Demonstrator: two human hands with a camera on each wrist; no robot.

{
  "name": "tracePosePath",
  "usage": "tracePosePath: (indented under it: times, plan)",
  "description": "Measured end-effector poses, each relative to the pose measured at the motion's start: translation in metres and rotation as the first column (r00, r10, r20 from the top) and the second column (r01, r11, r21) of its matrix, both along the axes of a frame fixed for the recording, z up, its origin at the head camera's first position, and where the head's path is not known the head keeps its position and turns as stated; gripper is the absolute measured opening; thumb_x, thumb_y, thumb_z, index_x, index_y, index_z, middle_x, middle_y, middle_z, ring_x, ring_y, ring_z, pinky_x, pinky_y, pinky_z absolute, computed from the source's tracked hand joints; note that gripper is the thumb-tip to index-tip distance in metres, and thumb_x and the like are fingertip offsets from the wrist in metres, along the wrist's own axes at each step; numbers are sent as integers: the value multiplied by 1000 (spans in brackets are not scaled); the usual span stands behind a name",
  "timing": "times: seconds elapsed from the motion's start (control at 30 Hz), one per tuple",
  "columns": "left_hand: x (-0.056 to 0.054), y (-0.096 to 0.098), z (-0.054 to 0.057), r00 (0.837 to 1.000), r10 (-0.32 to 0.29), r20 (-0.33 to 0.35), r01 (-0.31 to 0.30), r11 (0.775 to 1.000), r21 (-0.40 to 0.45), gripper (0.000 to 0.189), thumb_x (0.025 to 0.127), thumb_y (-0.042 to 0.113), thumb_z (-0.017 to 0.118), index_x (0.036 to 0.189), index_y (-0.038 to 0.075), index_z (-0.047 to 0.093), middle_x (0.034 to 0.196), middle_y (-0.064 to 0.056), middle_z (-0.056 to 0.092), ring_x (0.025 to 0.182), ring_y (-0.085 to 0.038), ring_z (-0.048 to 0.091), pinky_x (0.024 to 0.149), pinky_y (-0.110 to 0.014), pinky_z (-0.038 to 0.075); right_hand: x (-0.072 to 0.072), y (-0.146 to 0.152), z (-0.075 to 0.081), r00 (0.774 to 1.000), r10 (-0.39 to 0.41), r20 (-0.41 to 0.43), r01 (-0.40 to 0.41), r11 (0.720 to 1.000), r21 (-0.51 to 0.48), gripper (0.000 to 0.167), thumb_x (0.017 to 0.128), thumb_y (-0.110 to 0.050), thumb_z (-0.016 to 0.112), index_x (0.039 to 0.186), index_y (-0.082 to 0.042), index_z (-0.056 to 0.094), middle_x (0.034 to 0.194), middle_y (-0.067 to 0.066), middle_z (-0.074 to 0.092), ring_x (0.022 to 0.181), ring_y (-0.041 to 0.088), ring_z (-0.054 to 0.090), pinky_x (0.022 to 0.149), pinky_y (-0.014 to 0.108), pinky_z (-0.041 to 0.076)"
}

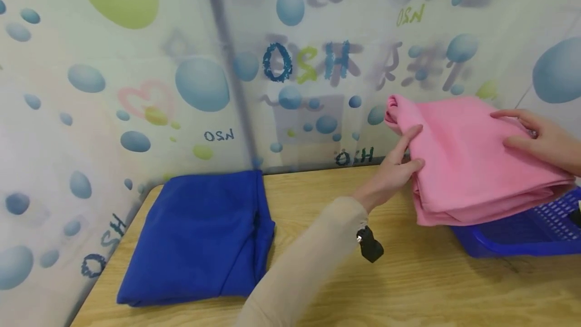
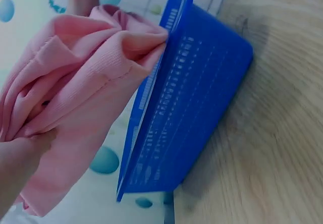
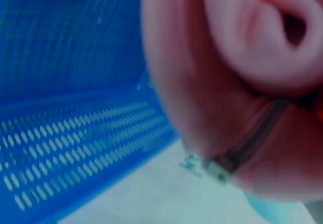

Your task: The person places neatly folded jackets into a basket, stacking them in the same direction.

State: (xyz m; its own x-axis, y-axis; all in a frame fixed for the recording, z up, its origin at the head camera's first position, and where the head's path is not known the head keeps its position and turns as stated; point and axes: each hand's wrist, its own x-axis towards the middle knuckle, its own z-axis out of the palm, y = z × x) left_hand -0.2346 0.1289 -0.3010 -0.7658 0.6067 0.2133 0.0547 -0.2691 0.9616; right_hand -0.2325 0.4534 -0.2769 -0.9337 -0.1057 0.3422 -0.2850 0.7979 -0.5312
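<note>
Both sides of the folded pink cloth [image 1: 472,153] are gripped, the left hand [image 1: 394,171] on one and the right hand [image 1: 542,138] on the other, up by the blue basket [image 1: 508,250]. It looks soft, floppy and light, so holding both sides should keep it folded.

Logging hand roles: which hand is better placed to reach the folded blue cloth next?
Probably the left hand, once free: it holds the pink cloth on the side nearer the blue cloth, while the right hand grips it nearer the basket.
</note>
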Motion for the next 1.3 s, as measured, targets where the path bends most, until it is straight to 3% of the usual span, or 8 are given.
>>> tracePosePath:
  times: [0.17, 0.5, 0.6, 0.73, 0.8, 0.9, 1.03, 1.3]
  plan:
    - [4, 25, -2, 994, -88, 61, 91, 995, -36, 69, 99, -2, 47, 152, 36, 24, 150, 8, 21, 124, -5, 38, 90, -23, 41, -1, 22, -1, 998, -32, -52, 31, 999, -20, 58, 93, -13, 63, 142, -38, 46, 121, -35, 33, 97, -9, 34, 71, 4, 26]
    - [10, 82, -32, 975, -94, 202, 68, 989, 129, 77, 92, -13, 44, 149, 37, 27, 132, 6, 35, 99, -8, 47, 75, -26, 43, -10, 73, -17, 998, -66, -11, 67, 997, 39, 60, 97, -17, 59, 145, -45, 36, 142, -27, 22, 110, -14, 24, 79, 2, 21]
    - [7, 88, -40, 972, -82, 222, 46, 985, 164, 79, 90, -16, 42, 150, 33, 26, 131, 3, 36, 101, -12, 46, 79, -29, 42, -6, 62, -17, 997, -75, 35, 74, 997, 27, 59, 98, -19, 56, 140, -52, 33, 156, 2, 22, 136, 9, 21, 108, 25, 21]
    - [6, 92, -54, 962, -46, 269, 1, 987, 163, 80, 88, -17, 42, 150, 31, 27, 128, -4, 41, 105, -18, 48, 86, -40, 43, -4, 54, -22, 993, -65, 98, 58, 995, 76, 59, 97, -20, 55, 142, -49, 29, 142, 41, 22, 129, 62, 16, 104, 69, 4]
    - [6, 91, -57, 962, -16, 273, -20, 991, 130, 78, 89, -15, 43, 150, 31, 28, 124, -4, 43, 97, -17, 50, 78, -37, 45, -4, 51, -29, 997, -48, 68, 43, 996, 72, 58, 96, -15, 56, 145, -35, 35, 136, 43, 28, 126, 62, 21, 107, 65, 5]
    - [5, 86, -57, 979, 34, 199, -47, 997, 60, 76, 89, -14, 47, 151, 25, 30, 116, -2, 45, 76, -12, 48, 62, -24, 42, -3, 46, -36, 997, -29, 76, 25, 998, 62, 55, 95, -13, 56, 146, -21, 36, 135, 45, 28, 127, 63, 18, 106, 66, 5]
    - [2, 80, -53, 990, 134, -36, -137, 983, -124, 72, 87, -9, 57, 150, 16, 35, 129, 1, 49, 92, -3, 51, 74, -17, 42, -2, 43, -41, 993, -36, 111, 31, 999, 44, 55, 96, -16, 55, 147, -23, 33, 137, 46, 24, 127, 65, 17, 102, 71, 8]
    - [-2, 75, -49, 860, 145, -489, -354, 860, -369, 71, 82, 10, 69, 147, 10, 40, 142, 2, 47, 124, 0, 41, 96, -11, 30, -2, 43, -47, 995, -42, 86, 39, 999, 36, 56, 96, -15, 55, 146, -9, 33, 137, 46, 25, 127, 64, 17, 102, 71, 7]
